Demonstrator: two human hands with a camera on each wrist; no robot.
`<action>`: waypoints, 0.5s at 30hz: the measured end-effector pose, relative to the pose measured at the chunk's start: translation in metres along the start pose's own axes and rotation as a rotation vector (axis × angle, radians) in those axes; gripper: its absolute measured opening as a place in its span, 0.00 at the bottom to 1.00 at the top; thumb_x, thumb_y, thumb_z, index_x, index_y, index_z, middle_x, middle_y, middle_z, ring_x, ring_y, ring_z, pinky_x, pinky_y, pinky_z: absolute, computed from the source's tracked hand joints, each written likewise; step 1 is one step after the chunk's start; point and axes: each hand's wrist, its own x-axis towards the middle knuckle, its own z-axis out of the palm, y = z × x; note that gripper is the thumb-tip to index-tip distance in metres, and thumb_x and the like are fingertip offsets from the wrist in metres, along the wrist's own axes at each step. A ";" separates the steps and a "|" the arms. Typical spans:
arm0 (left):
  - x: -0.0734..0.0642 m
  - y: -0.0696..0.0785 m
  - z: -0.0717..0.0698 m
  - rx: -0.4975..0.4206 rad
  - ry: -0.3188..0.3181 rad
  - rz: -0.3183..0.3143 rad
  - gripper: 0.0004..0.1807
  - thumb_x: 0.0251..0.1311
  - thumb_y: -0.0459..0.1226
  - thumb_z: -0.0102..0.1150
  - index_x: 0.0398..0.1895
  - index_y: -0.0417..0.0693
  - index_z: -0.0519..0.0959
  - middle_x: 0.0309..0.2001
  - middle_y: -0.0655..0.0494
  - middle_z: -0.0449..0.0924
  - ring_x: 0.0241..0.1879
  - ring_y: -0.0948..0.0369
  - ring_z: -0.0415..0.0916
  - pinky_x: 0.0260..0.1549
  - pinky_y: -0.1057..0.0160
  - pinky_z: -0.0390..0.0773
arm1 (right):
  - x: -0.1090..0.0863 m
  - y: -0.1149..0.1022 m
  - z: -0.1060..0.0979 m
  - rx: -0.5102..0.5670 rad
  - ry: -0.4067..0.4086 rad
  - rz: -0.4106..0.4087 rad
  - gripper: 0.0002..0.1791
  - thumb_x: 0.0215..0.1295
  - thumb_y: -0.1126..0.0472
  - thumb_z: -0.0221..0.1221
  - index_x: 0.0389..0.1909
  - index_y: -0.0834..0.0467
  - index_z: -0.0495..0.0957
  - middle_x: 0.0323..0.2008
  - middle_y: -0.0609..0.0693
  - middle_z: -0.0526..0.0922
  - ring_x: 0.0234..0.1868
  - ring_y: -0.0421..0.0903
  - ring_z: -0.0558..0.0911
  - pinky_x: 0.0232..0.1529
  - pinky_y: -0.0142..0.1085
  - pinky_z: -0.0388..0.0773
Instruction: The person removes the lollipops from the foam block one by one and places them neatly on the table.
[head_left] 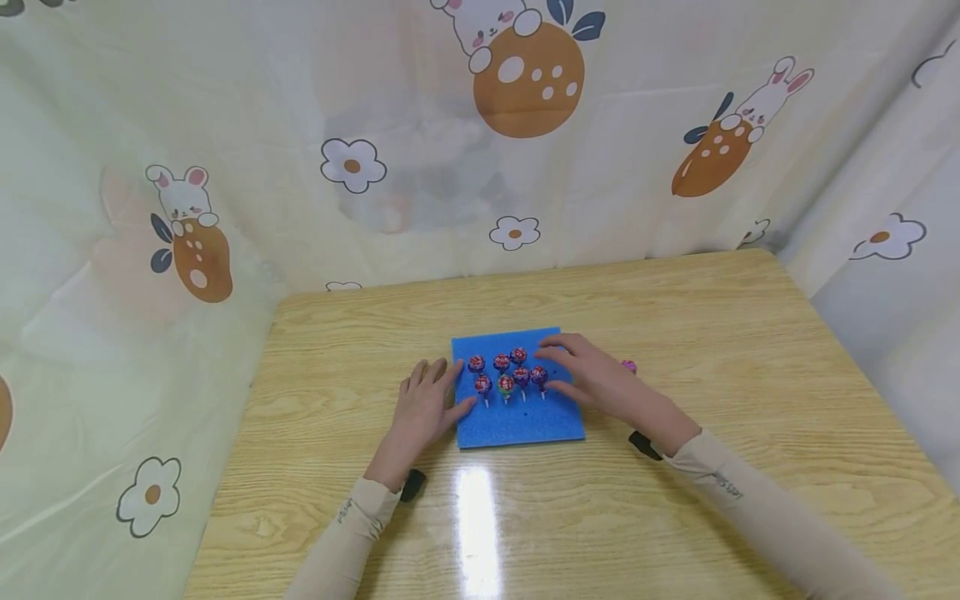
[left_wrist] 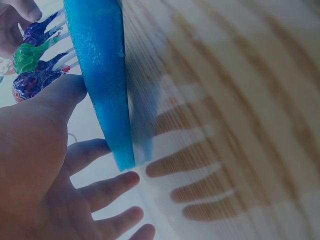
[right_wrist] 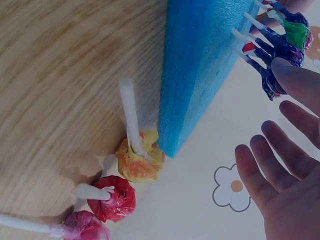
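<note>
Several lollipops in dark, shiny wrappers stand stick-down in a blue foam board (head_left: 491, 427); one, a green-wrapped lollipop (left_wrist: 27, 59), is in the front row. My left hand (head_left: 422, 408) touches the board's left side, its fingers spread and its thumb by the front edge of the lollipop group. Over the board's right part, my right hand (head_left: 600, 379) has its fingers extended and apart. Its thumb is beside the rightmost lollipop (head_left: 539, 376); whether they touch I cannot tell. Neither hand grips a lollipop.
Right of the board, a yellow-orange lollipop (right_wrist: 140, 162), a red lollipop (right_wrist: 117, 200) and a pink lollipop (right_wrist: 86, 227) lie on the wooden table (head_left: 337, 350). Small dark holes show in the foam. A patterned curtain (head_left: 420, 208) hangs behind the table.
</note>
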 end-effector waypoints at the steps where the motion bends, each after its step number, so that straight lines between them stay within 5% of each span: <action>1: 0.000 0.000 0.000 0.000 -0.002 -0.001 0.38 0.67 0.59 0.56 0.76 0.57 0.65 0.74 0.44 0.64 0.76 0.39 0.54 0.69 0.36 0.61 | 0.000 0.000 0.001 -0.014 0.002 -0.006 0.26 0.61 0.60 0.70 0.59 0.62 0.77 0.59 0.61 0.77 0.62 0.58 0.76 0.62 0.52 0.76; 15: 0.000 0.000 0.001 0.011 -0.002 0.000 0.38 0.67 0.60 0.56 0.76 0.57 0.64 0.74 0.44 0.64 0.76 0.39 0.54 0.69 0.36 0.61 | -0.002 0.001 0.012 -0.079 0.036 -0.068 0.22 0.60 0.62 0.70 0.54 0.60 0.79 0.59 0.59 0.77 0.61 0.56 0.76 0.61 0.52 0.76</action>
